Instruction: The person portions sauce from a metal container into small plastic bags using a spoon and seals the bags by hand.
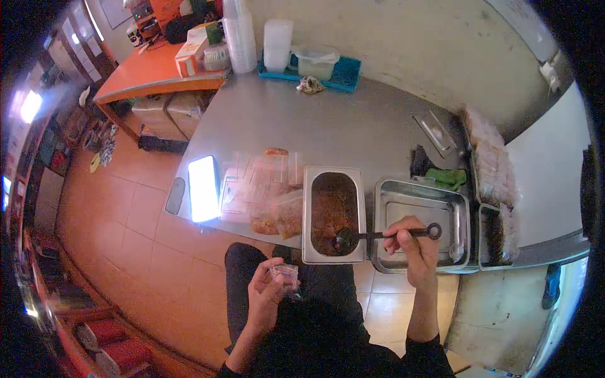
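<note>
A: Please, what does the right hand (413, 249) do at this moment?

B: Its fingers are closed around the handle of a black long-handled spoon (373, 235). The ring at the handle's end comes out past the hand, above the shallow rectangular steel tray (421, 205).

A: And in which direction does the spoon lie?

B: Its long axis goes crosswise, from right to left. The bowl is at the left end, inside the deep rectangular steel container (307, 214), at the near part of the reddish-brown crumbly food (333, 205).

A: Where is the left hand (266, 293), then?

B: It is in front of the table edge, to the left of the container and nearer to the body. Thumb and fingers pinch a small clear plastic bag (288, 274). I cannot tell if its mouth is spread.

A: So the bag is apart from the spoon?

B: Yes, they do not touch. From the spoon's bowl, the bag lies leftward and toward the person; the right hand is the nearer one to the container.
</note>
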Demonstrator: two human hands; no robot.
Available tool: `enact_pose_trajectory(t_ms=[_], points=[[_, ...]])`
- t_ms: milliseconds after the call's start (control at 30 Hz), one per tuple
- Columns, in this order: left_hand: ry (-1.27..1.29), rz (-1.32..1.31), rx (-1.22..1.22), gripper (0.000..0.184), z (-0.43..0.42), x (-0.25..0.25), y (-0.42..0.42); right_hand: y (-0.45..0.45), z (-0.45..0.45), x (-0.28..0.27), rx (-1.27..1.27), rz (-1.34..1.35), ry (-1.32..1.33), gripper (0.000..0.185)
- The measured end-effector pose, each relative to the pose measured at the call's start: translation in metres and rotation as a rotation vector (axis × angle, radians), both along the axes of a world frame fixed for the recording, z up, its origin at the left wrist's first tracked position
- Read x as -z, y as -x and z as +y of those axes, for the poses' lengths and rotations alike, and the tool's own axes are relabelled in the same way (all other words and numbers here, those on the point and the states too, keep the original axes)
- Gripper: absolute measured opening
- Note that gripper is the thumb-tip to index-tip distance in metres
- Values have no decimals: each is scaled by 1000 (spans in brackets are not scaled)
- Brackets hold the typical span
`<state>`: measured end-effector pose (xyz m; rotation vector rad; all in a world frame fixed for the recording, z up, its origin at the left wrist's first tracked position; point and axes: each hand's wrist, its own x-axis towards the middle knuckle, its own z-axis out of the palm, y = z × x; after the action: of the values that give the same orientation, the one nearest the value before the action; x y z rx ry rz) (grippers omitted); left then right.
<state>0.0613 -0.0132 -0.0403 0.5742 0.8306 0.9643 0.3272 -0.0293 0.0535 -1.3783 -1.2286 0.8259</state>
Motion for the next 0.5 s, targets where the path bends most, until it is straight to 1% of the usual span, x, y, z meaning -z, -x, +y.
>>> enact_pose_trajectory(t_ms=[67,100,167,300,367,500], points=[[13,46,-4,40,0,-2,0,3,3,-4,13,48,-85,30],[15,46,-5,40,0,-1,1,4,3,-7,12,48,-83,30],[9,57,-3,39,0,2,3,5,2,-12,-41,152,-64,32],[-2,57,-4,37,1,8,5,-3,3,-6,-57,66,-8,34],[-11,64,1,37,1,12,5,-7,5,-4,9,17,-55,35],[19,106,-21,37,4,7,2,-3,7,-8,11,66,-92,35]])
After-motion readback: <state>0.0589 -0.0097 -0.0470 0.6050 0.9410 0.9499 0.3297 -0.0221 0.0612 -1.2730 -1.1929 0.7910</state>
